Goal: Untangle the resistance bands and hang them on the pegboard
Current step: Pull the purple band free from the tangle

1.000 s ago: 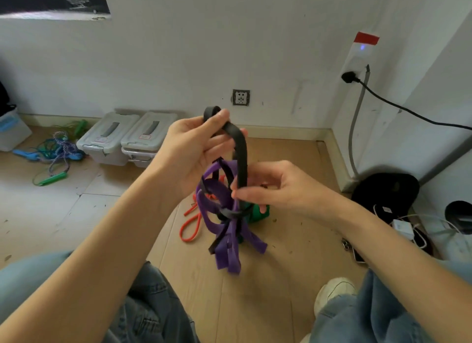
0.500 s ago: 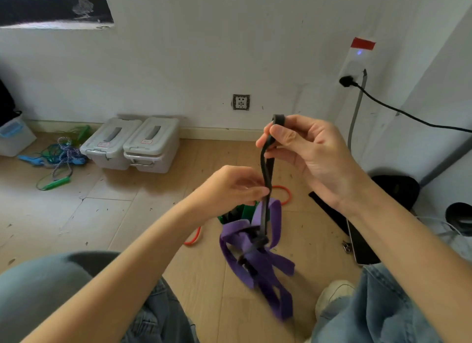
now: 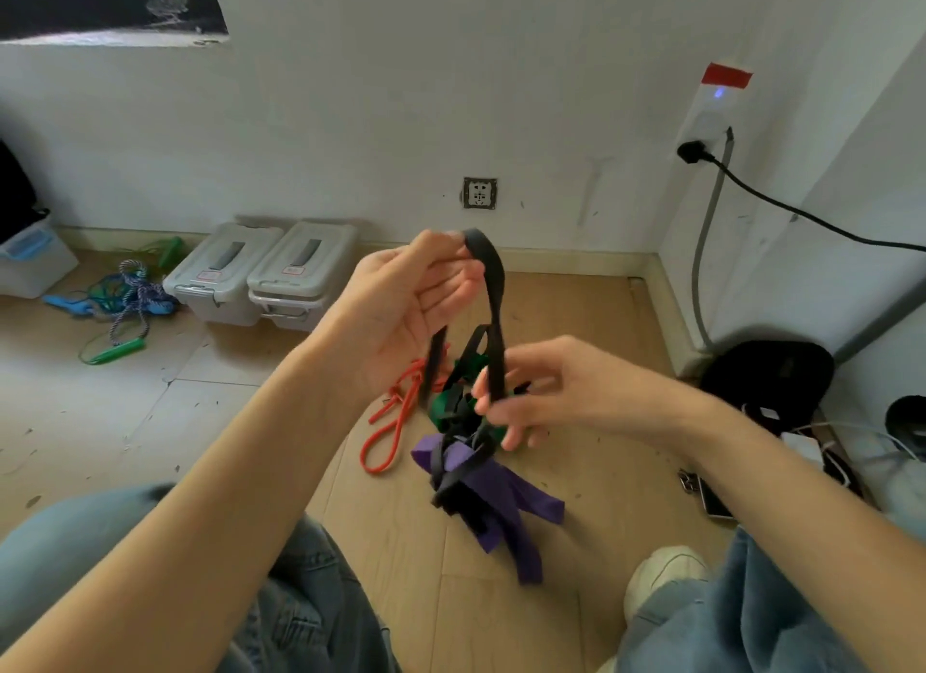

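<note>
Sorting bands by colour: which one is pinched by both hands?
The black flat band: left hand holds its top loop, right hand pinches lower. Purple band just dangles.

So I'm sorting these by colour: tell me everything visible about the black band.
The black band is a flat, matte, rubbery-looking strip. The left hand pinches its top loop up high; the right hand grips one strand lower down. Below, it crosses and wraps around the purple band, still tangled, hanging in the air above the floor.

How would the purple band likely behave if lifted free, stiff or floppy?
Probably floppy: the purple band droops in limp folds below the black band. Likely light, since it hangs from the black band, which the left hand pinches.
</note>
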### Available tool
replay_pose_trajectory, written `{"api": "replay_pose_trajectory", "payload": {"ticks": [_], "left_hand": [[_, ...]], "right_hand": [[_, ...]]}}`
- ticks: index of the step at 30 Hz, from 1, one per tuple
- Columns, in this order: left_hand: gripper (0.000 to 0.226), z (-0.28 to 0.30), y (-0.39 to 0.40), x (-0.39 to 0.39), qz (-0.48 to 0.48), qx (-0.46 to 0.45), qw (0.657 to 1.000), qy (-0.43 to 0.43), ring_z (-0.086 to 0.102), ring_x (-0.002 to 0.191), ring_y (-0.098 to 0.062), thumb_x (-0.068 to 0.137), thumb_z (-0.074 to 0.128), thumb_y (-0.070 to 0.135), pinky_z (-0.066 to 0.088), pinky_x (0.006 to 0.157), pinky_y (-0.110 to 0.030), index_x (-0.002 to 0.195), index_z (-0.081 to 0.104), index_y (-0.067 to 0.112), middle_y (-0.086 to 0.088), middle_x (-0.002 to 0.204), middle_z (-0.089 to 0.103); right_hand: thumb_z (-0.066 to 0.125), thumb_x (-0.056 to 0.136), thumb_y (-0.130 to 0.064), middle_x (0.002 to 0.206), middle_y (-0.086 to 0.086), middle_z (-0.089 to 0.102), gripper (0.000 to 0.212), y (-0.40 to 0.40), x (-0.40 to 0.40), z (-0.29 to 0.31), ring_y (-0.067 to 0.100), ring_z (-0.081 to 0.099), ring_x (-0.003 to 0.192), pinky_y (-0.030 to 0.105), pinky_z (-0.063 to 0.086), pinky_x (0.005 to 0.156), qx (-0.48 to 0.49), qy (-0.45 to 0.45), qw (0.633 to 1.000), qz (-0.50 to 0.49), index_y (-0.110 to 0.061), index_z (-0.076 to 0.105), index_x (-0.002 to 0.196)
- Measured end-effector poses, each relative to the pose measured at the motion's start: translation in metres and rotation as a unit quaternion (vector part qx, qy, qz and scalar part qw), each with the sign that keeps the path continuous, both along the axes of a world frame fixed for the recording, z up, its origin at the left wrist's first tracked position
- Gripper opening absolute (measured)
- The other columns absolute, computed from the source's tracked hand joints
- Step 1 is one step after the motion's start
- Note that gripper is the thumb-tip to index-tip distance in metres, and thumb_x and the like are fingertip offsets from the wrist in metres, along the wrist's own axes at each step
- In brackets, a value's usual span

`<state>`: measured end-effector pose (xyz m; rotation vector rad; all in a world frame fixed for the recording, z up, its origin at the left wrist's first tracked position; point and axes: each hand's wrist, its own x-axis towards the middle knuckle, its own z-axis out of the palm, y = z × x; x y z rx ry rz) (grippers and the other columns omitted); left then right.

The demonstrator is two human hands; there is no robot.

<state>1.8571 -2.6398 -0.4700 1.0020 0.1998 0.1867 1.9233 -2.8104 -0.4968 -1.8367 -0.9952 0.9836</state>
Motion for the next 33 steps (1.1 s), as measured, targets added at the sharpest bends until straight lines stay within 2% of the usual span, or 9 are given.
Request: {"api": "replay_pose_trajectory", "payload": {"ticks": [3, 8, 12, 18, 23, 25, 27, 29, 33], "left_hand": [[0.018, -0.011, 0.005, -0.002, -0.03, 0.132, 0.991, -0.018, 0.07, 0.088, -0.015, 0.087, 0.056, 0.015, 0.055, 0.076, -0.023, 0.102, 0.064, 0.009, -0.007, 0.096, 0.072], [0.034, -0.031, -0.018, -0.012, -0.266, 0.355, 0.892, 0.082, 0.062, 0.097, 0.003, 0.095, 0.035, 0.045, 0.05, 0.085, -0.015, 0.109, 0.058, 0.024, 0.014, 0.104, 0.065], [0.018, -0.029, -0.02, -0.009, -0.167, 0.528, 0.832, 0.039, 0.068, 0.092, -0.017, 0.094, 0.049, 0.016, 0.053, 0.088, -0.037, 0.094, 0.065, 0.009, -0.003, 0.094, 0.071], [0.022, -0.001, -0.01, -0.005, -0.012, 0.245, 0.968, -0.057, 0.072, 0.081, -0.025, 0.094, 0.049, 0.015, 0.058, 0.07, -0.029, 0.088, 0.069, 0.01, -0.01, 0.086, 0.074], [0.021, 0.0, -0.003, 0.001, 0.023, 0.121, 0.991, -0.05, 0.07, 0.089, -0.024, 0.095, 0.048, 0.018, 0.057, 0.072, -0.027, 0.094, 0.064, 0.003, -0.012, 0.091, 0.073], [0.033, -0.003, 0.005, -0.002, -0.069, 0.186, 0.98, -0.03, 0.066, 0.102, -0.02, 0.088, 0.057, 0.035, 0.055, 0.085, -0.03, 0.109, 0.062, 0.01, -0.007, 0.108, 0.07], [0.05, -0.017, -0.002, -0.006, -0.177, 0.375, 0.909, 0.04, 0.064, 0.103, -0.009, 0.076, 0.068, 0.046, 0.051, 0.091, -0.031, 0.119, 0.059, 0.022, 0.003, 0.11, 0.069], [0.041, -0.028, -0.015, -0.007, -0.178, 0.465, 0.865, 0.059, 0.066, 0.091, -0.006, 0.075, 0.075, 0.03, 0.052, 0.086, -0.03, 0.112, 0.061, 0.022, 0.005, 0.096, 0.07], [0.018, -0.019, -0.006, -0.008, -0.11, 0.428, 0.895, 0.057, 0.069, 0.079, -0.007, 0.078, 0.072, 0.019, 0.055, 0.07, -0.019, 0.093, 0.063, 0.022, 0.007, 0.08, 0.071]], "right_hand": [[0.061, 0.083, -0.01, 0.079, 0.005, 0.072, 0.007, 0.007, 0.0, 0.007, 0.014, 0.068, 0.066, 0.017, 0.052, 0.058, 0.156, 0.017, 0.98, -0.123, -0.008, 0.067, 0.087], [0.059, 0.079, -0.018, 0.077, 0.001, 0.07, 0.012, 0.008, 0.002, 0.032, 0.011, 0.062, 0.067, 0.019, 0.053, 0.064, 0.351, 0.071, 0.918, -0.168, -0.01, 0.066, 0.085], [0.057, 0.084, -0.02, 0.082, 0.002, 0.069, 0.013, -0.006, 0.018, 0.045, 0.01, 0.059, 0.067, 0.017, 0.05, 0.062, 0.392, 0.12, 0.885, -0.219, -0.009, 0.064, 0.089], [0.063, 0.072, -0.057, 0.101, -0.011, 0.069, 0.047, -0.011, 0.014, 0.012, 0.006, 0.065, 0.088, 0.022, 0.051, 0.073, 0.009, -0.016, 0.999, -0.026, -0.029, 0.064, 0.109], [0.065, 0.084, -0.015, 0.076, 0.012, 0.071, 0.014, 0.002, 0.008, 0.006, 0.017, 0.054, 0.054, 0.023, 0.044, 0.051, 0.078, -0.073, 0.984, -0.144, -0.002, 0.071, 0.083], [0.062, 0.086, -0.01, 0.079, 0.018, 0.07, 0.013, 0.001, 0.01, 0.012, 0.021, 0.057, 0.058, 0.022, 0.046, 0.049, 0.12, -0.016, 0.973, -0.196, 0.001, 0.069, 0.083], [0.06, 0.086, -0.01, 0.073, 0.012, 0.069, 0.014, 0.001, 0.013, 0.019, 0.021, 0.058, 0.061, 0.018, 0.047, 0.048, 0.163, 0.057, 0.954, -0.244, 0.0, 0.067, 0.08], [0.059, 0.085, -0.011, 0.067, 0.007, 0.068, 0.015, -0.001, 0.018, 0.026, 0.012, 0.06, 0.057, 0.013, 0.046, 0.045, 0.189, 0.11, 0.94, -0.263, -0.001, 0.065, 0.076], [0.064, 0.074, -0.021, 0.083, 0.01, 0.071, 0.028, -0.01, 0.027, 0.031, 0.012, 0.066, 0.066, 0.014, 0.05, 0.056, 0.204, 0.118, 0.941, -0.242, 0.002, 0.065, 0.09]]}}
